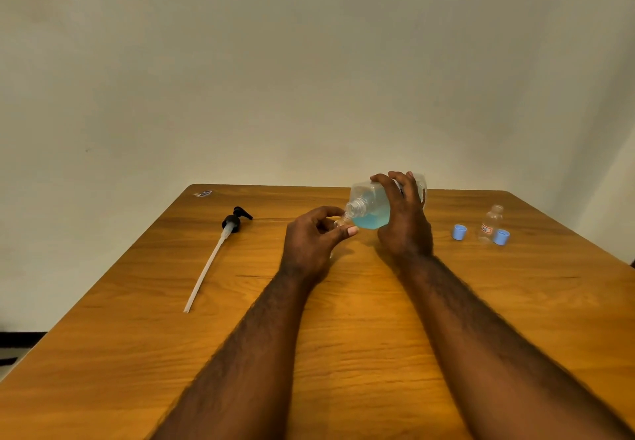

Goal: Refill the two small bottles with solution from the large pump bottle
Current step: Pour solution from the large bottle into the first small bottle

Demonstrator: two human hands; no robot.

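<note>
My right hand (405, 219) grips the large clear bottle (369, 207), tipped on its side with its open neck pointing left and blue solution pooled low inside. My left hand (314, 240) holds a small clear bottle (341, 222) just under that neck; most of it is hidden by my fingers. The second small bottle (491, 223) stands upright and uncapped at the right, with an orange label. Two blue caps lie by it, one (459, 232) to its left and one (501, 237) in front.
The black pump head (235, 220) with its long white tube (204, 273) lies on the left of the wooden table (343, 336). A small scrap (203, 194) sits at the far left corner. A plain wall stands behind the table.
</note>
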